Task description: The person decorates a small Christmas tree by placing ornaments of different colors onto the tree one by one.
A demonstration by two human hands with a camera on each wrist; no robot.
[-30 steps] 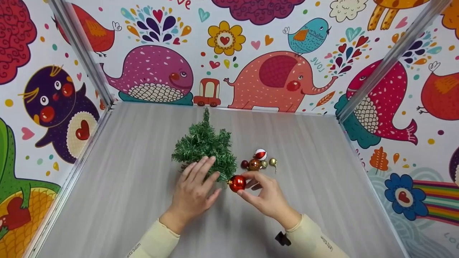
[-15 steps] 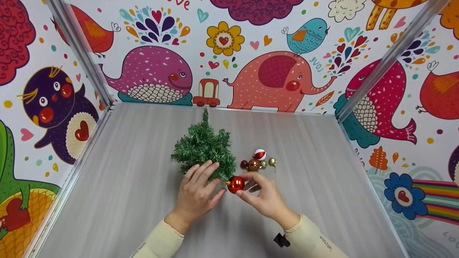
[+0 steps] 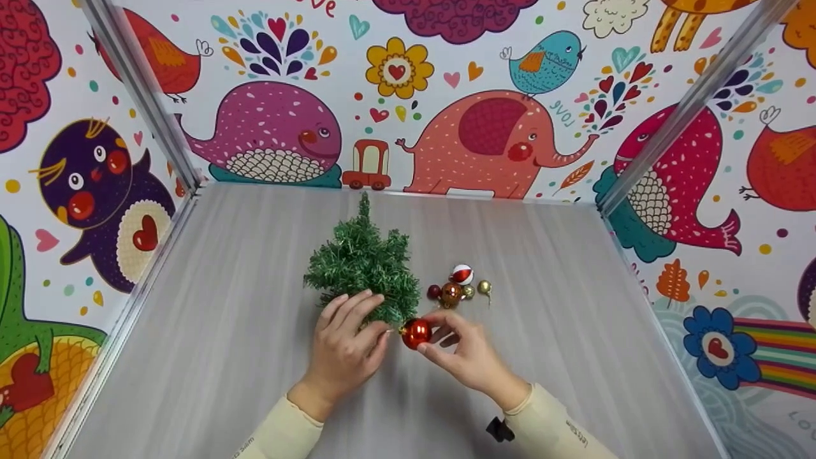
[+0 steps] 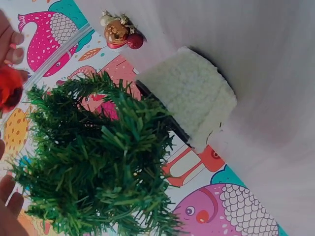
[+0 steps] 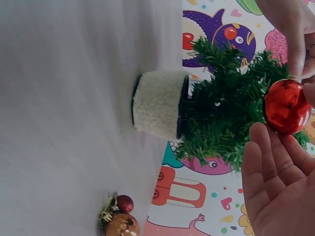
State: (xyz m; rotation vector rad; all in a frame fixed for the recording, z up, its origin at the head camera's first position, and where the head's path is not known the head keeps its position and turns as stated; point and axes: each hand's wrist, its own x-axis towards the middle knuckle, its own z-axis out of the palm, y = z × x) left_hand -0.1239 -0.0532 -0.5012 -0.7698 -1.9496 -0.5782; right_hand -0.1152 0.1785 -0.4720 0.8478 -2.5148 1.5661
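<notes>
A shiny red ball ornament [image 3: 417, 334] with a gold cap is held by my right hand [image 3: 468, 354], thumb and fingers around its right side. The cap faces my left hand [image 3: 344, 347], whose thumb and index fingertips meet beside it, pinching the thin pale string there. The other left fingers lie over the lower branches of a small green Christmas tree [image 3: 363, 268] in the head view. Its white fleecy pot [image 5: 160, 103] stands upright on the table in the right wrist view, hidden by branches and hand from the head camera.
Right of the tree lie several small baubles: a red-and-white ball [image 3: 462, 275], an orange-brown one [image 3: 452, 293], a dark red one [image 3: 435, 292] and a gold one [image 3: 484, 287]. Patterned panels [image 3: 280, 134] in metal frames wall in the grey table [image 3: 242, 255].
My left thumb and index finger have come together by the ornament's cap. The right hand has brought the red ball slightly left and nearer to me. The tree and loose baubles stay put.
</notes>
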